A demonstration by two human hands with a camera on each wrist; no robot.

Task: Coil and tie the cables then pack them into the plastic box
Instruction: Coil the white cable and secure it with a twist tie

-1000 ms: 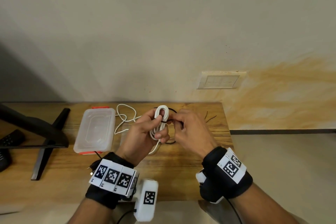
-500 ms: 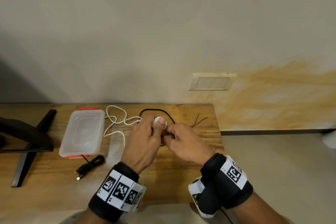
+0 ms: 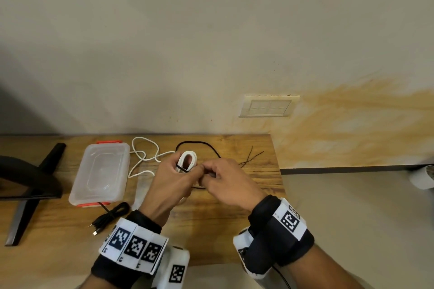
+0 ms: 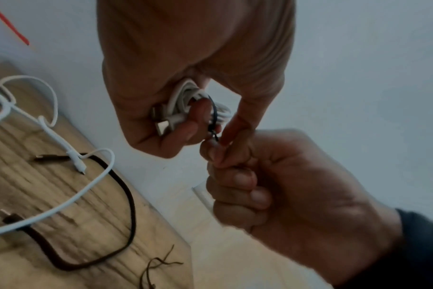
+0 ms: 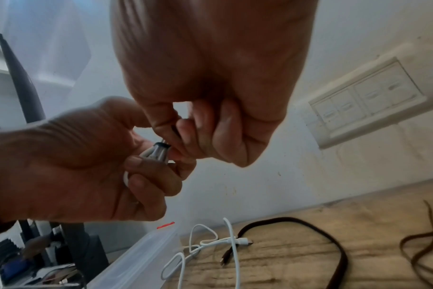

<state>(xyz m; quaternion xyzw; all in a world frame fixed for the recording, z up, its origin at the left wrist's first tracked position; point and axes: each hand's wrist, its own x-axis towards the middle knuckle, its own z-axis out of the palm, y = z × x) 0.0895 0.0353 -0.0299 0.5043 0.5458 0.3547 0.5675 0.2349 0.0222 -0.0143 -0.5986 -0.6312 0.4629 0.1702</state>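
Observation:
My left hand grips a coiled white cable above the wooden table. A thin black tie runs around the coil's middle. My right hand pinches the tie's ends right beside the left thumb. In the left wrist view the coil and its metal plugs sit inside the curled left fingers. In the right wrist view the right fingers pinch the tie next to the plug. A clear plastic box with red clips lies closed to the left.
A loose white cable and a loose black cable lie behind the hands. A bundled black cable lies in front of the box. Spare black ties lie near the table's right edge. A black monitor stand stands far left.
Both hands dipped toward the table, then lifted the coil upright again. The black tie now shows across the coil, with the right hand pinching its ends.

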